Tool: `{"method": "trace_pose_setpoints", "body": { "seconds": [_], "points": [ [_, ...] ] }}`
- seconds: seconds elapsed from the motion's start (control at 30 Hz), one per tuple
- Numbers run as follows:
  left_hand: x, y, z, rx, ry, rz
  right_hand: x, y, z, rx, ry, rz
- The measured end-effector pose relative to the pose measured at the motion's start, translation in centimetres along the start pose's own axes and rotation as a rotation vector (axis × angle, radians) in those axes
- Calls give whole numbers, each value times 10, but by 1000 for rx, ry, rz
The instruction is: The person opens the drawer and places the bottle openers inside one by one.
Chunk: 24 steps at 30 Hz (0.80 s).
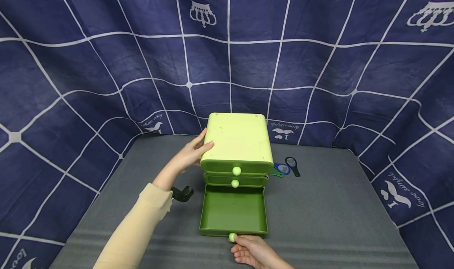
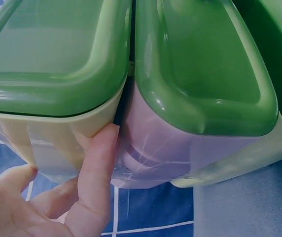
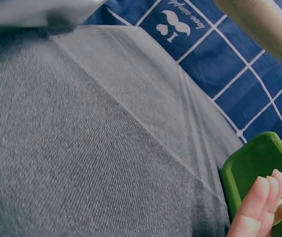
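Note:
A small three-tier drawer unit with a pale yellow top and green drawer fronts stands on the grey table. Its bottom drawer is pulled far out, and no item shows inside it. My right hand pinches the light green knob of that drawer between thumb and fingers. Against the unit's left side rests my left hand, fingers extended along the upper edge. In the left wrist view its fingers touch the yellow upper tier, beside the purple middle tier. The upper two drawers look closed.
Right of the unit lie small paddle-shaped tools: a black one, a blue one and a partly hidden green one. A black curved piece shows by the left wrist. Blue checked cloth hangs behind the grey table.

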State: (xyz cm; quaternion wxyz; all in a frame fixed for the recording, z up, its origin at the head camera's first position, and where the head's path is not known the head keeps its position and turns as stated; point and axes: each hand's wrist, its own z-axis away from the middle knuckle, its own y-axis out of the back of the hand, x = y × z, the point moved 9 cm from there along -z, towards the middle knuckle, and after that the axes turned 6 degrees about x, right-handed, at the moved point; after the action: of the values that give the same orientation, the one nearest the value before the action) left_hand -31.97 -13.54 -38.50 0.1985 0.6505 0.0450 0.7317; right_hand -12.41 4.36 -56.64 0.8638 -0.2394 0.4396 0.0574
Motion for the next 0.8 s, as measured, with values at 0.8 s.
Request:
{"method": "trace_pose_setpoints", "body": {
  "seconds": [0.8],
  "points": [
    [0, 0, 1, -19, -7, -2, -104, 126, 38, 249, 153, 254]
  ]
}}
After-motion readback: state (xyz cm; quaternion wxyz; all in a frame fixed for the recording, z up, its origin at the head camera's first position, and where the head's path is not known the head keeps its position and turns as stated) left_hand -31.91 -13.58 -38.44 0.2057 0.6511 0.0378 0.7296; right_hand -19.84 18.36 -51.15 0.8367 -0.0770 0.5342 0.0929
